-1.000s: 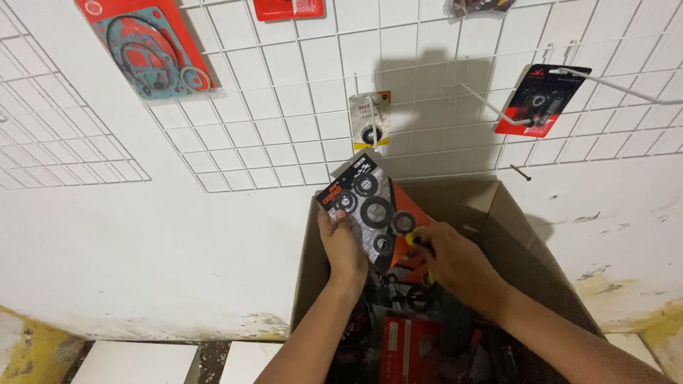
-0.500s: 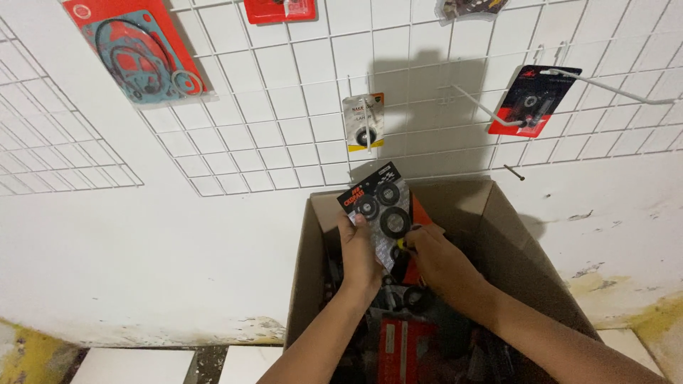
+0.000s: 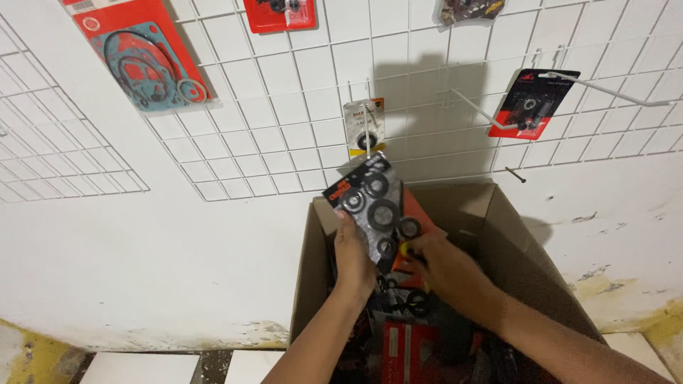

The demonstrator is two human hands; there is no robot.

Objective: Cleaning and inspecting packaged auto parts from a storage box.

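– What holds the things?
– An open brown cardboard box [image 3: 498, 235] under both hands, filled with red and black packets [image 3: 409, 348].
– And above the hands?
– A white wire grid [image 3: 299, 78] with hanging packets.

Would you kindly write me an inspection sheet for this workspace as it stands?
Surface: white wall with wire grid panel; tiled floor below.
Job's things: black blister pack of ring seals, raised over an open cardboard box.
Clutter: more red and black packs inside the box.
Grips: left hand holds the pack's lower edge; right hand touches its lower right corner.
Cables: nothing seen.
Surroundings: gasket pack, small seal pack and black-and-red pack hang on the grid; one bare hook.
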